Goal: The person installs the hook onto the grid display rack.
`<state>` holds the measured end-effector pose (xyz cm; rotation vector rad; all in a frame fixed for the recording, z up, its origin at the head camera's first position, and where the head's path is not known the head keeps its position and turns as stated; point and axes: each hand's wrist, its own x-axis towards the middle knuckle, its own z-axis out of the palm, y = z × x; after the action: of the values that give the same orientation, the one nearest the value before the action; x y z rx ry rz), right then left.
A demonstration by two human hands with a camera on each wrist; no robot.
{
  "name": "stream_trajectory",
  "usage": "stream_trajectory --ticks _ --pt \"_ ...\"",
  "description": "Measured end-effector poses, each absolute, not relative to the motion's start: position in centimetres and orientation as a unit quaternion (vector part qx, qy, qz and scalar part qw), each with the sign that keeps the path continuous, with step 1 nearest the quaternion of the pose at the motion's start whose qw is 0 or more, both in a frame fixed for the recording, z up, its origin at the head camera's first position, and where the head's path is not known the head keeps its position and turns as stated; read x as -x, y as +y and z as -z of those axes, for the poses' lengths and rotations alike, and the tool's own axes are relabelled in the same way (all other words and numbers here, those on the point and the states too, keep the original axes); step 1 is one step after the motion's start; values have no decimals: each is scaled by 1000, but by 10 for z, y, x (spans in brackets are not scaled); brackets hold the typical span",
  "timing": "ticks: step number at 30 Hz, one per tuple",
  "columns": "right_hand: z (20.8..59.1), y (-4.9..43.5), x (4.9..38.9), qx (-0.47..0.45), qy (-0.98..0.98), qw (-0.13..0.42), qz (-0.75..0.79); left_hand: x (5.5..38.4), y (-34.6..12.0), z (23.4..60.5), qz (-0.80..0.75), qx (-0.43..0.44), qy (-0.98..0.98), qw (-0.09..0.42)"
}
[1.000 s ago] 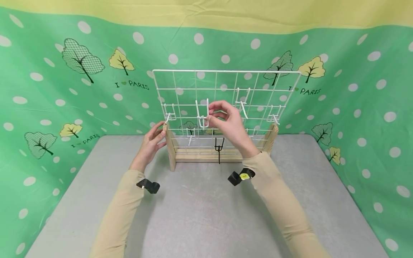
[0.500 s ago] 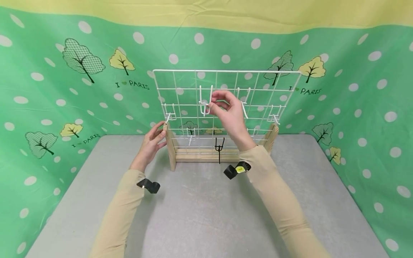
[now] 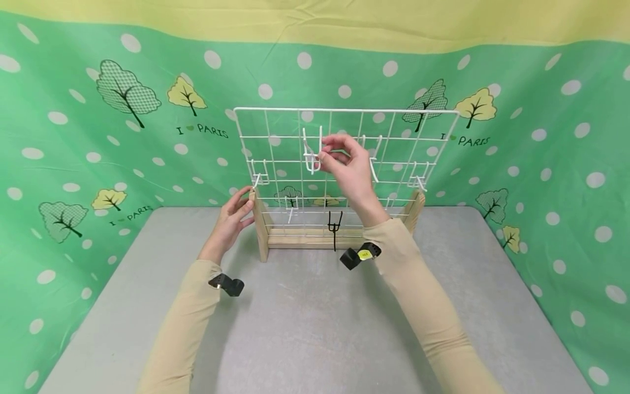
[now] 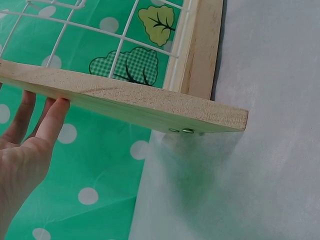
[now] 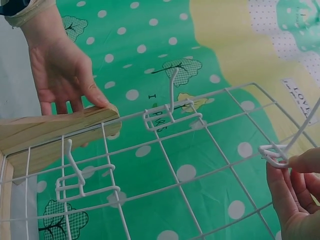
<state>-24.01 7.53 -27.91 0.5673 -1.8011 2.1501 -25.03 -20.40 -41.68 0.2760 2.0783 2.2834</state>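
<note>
A white wire grid panel [image 3: 280, 109] stands upright in a wooden base with two side posts. My right hand [image 3: 355, 175] pinches a white wire hook [image 3: 312, 163] between thumb and fingers, in front of the panel's upper middle. In the right wrist view this hook [image 5: 274, 155] overlaps the grid, its long prong pointing up and right. My left hand [image 3: 230, 219] grips the top of the left wooden post [image 3: 261, 230], thumb on one side and fingers around the other. From the left wrist, its fingers [image 4: 52, 120] show against the post's outer face.
Other white hooks hang on the grid: one at the left edge [image 3: 258, 178], one low left [image 3: 291, 208], one at the right edge [image 3: 418, 179]. Another white hook [image 3: 375, 164] is partly behind my right hand. A black hook [image 3: 334, 224] hangs low in the middle.
My right hand has lifted the white hook from mid-panel to near the upper rows, with only a slight further rise in the last half second. The left hand has stayed at the post.
</note>
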Motion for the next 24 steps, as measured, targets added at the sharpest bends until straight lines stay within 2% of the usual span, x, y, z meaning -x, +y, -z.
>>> stream_trajectory --ticks 14,24 --pt "298 75 235 -197 -638 135 -732 250 -205 419 -740 -83 668 21" --pt "320 77 224 -179 -660 88 -725 250 -204 419 -740 -85 666 20"
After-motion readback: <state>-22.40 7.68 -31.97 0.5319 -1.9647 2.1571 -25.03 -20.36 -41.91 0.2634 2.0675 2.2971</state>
